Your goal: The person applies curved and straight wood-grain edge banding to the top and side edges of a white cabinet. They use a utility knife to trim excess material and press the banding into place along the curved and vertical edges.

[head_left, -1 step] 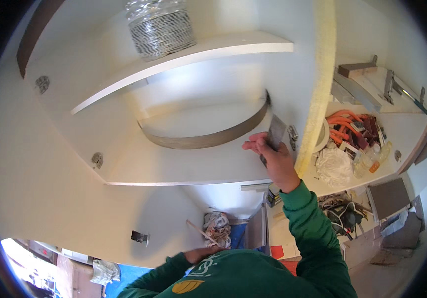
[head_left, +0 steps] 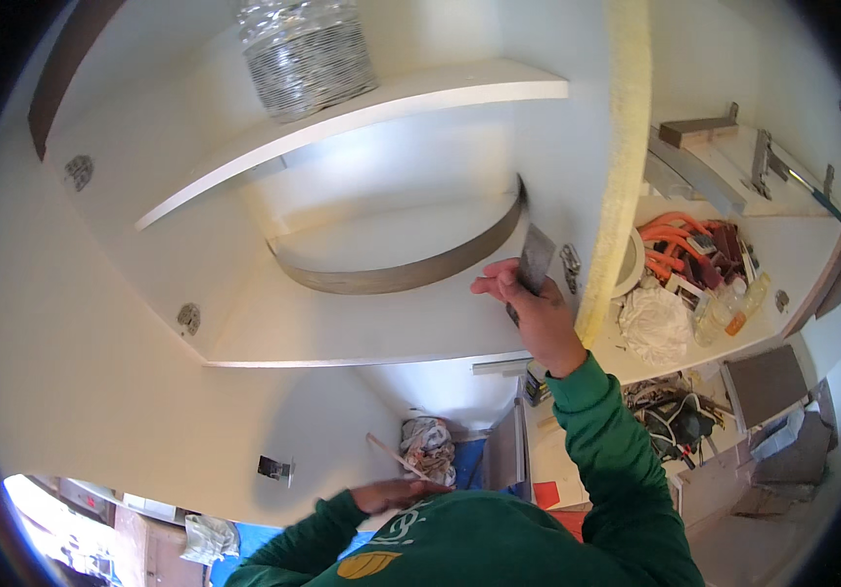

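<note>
Steady the plate [head_left: 538, 259], tilted and pinched in the right grip [head_left: 545, 321], just left of the hinge [head_left: 570, 268] in the cabinet [head_left: 293, 339]; guide its edges clear of the strip [head_left: 410, 277]. For the left grip [head_left: 393, 496], by the shirt [head_left: 499, 533], cannot tell.

dull mottled grey plate [head_left: 537, 257], smooth matt brown strip [head_left: 391, 281], smooth white shelf [head_left: 362, 111], shiny ridged foil-like duct [head_left: 311, 73], rough yellowish panel edge [head_left: 619, 176], metal hinge [head_left: 570, 268], matt green cloth sleeve [head_left: 616, 450]
</note>
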Available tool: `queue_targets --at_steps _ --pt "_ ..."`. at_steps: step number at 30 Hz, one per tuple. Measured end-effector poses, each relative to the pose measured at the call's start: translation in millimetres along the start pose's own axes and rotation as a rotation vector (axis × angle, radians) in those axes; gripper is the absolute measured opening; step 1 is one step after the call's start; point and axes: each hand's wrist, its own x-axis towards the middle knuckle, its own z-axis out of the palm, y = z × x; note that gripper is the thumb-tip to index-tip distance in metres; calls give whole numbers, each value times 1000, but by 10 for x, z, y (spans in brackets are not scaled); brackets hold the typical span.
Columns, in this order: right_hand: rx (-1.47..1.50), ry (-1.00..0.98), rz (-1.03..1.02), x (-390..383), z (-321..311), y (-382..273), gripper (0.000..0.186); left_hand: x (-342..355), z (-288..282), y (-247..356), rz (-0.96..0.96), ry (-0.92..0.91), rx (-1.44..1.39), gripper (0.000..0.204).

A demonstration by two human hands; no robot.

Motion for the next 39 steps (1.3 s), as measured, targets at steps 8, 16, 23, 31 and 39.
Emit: queue_targets --at_steps 8,16,23,31,39 --pt "75 10 -111 52 -14 39 28 -78 543 2241 649 810 1219 18" --pt "12 19 -107 59 -60 26 31 1118 505 3395 898 1032 1981 31" --pt "-43 69 -101 43 -61 37 28 1219 597 3535 572 1107 1849 30" --pt "-27 62 -133 58 -7 52 25 901 380 3519 702 1158 1600 29" --pt "-41 54 -88 53 -20 43 26 884 292 3442 712 1174 1529 28"
